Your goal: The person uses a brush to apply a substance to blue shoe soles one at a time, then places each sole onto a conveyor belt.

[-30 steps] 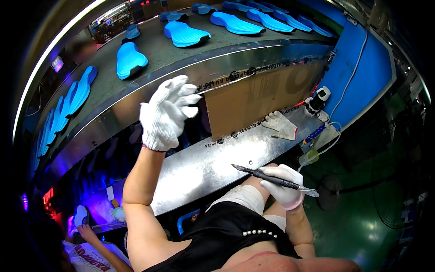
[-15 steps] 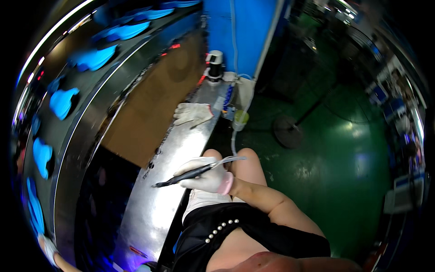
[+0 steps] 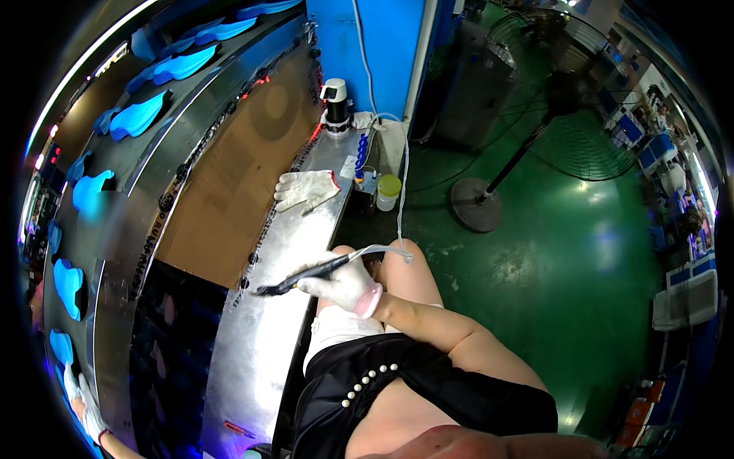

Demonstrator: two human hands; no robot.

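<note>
My right hand, in a white glove with a pink cuff, is closed around a black pen-shaped tool. The tool's dark tip points left over the metal bench, and a clear hose trails from its back end past my knee. At the far lower left, my gloved left hand reaches onto the conveyor belt, its fingers stretched out and apart. Its fingertips lie right by a curved blue piece, and more blue shows along the hand's far side. Whether they touch it, I cannot tell.
Several more blue pieces lie along the belt. Cardboard stands between belt and bench. On the bench are a white glove, a black and white canister and a red tool. A floor fan stands right.
My left hand has reached farther up along the belt, toward the blue piece. The blue pieces have moved down the belt toward me. My right hand keeps its hold, and the view has shifted slightly.
</note>
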